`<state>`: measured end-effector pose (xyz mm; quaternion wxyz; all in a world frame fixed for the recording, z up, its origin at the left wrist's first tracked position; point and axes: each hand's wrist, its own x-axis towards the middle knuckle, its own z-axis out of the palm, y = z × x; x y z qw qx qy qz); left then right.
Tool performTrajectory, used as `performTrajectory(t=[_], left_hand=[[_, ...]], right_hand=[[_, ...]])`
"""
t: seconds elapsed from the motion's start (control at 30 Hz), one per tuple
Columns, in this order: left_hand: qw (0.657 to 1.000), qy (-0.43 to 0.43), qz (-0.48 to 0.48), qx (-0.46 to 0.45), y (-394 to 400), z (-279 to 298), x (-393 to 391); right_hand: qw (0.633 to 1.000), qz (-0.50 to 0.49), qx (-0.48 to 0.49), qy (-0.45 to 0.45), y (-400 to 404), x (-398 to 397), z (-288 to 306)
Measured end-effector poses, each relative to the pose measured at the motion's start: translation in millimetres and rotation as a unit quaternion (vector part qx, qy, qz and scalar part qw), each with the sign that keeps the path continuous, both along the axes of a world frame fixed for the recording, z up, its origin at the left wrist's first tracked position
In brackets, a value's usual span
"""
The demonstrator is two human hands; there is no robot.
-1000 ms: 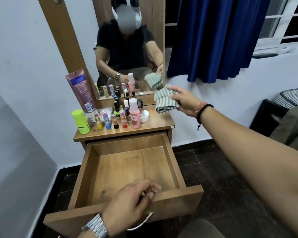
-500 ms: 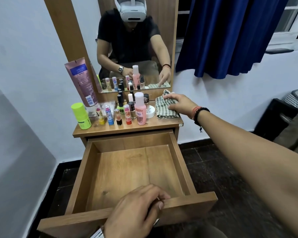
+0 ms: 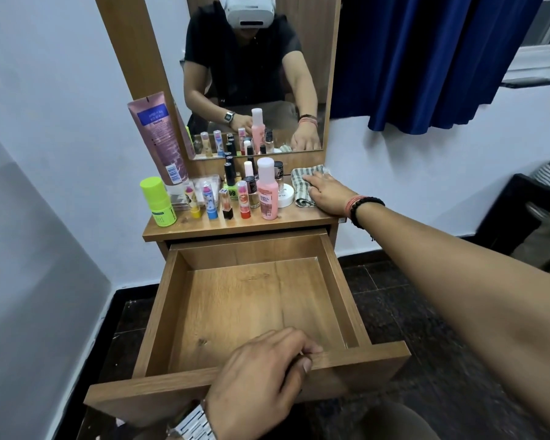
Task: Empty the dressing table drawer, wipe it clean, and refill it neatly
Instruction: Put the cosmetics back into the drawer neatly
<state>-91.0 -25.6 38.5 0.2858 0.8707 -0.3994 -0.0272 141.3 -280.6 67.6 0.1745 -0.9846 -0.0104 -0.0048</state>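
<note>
The striped cloth (image 3: 307,185), a second ago held in the air, now lies at the tabletop's (image 3: 299,219) back right corner under the flat, open right hand (image 3: 326,193) — wiping looks finished, refilling next. The left hand (image 3: 261,381) grips the front edge of the empty drawer (image 3: 251,312) — bottles (image 3: 267,190) crowd the tabletop's left and middle, the drawer floor is open room

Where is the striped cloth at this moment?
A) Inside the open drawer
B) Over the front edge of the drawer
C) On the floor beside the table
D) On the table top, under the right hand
D: the striped cloth lies on the table top right of the bottles, with the right hand resting flat on it; the drawer holds nothing.
</note>
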Motion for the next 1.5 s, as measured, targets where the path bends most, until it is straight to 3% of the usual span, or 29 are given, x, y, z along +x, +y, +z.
performTrajectory(t=[0.43, 0.53, 0.77, 0.9, 0.97, 1.13, 1.27, 1.37, 1.5], left_hand=[[1.000, -0.018, 0.000, -0.009, -1, -5, 1], [1.000, -0.019, -0.002, -0.006, -1, -7, 2], [1.000, -0.026, 0.012, 0.007, -2, -6, -2], [0.999, -0.019, 0.028, 0.011, -1, -5, -2], [0.999, -0.006, 0.038, 0.008, 0, -5, -3], [0.995, 0.058, 0.060, -0.045, 5, 1, -2], [0.987, 0.080, 0.114, -0.083, 27, 9, 8], [0.981, 0.033, 0.171, -0.085, 53, 24, 26], [0.954, -0.050, 0.270, -0.120, 78, 65, 67]], right_hand=[[0.999, 0.017, -0.004, 0.030, 0, 3, 6], [1.000, -0.012, 0.011, -0.017, -2, -4, 7], [0.947, -0.145, 0.243, -0.151, 16, -54, 17], [0.885, -0.181, 0.394, -0.169, 41, -107, 25], [0.880, -0.168, 0.417, -0.155, 60, -138, 25], [0.923, -0.087, 0.358, -0.111, 109, -216, 6], [0.958, -0.072, 0.242, -0.139, 132, -247, -14], [0.972, -0.050, 0.191, -0.129, 139, -253, -27], [0.993, -0.016, 0.038, -0.111, 143, -254, -43]])
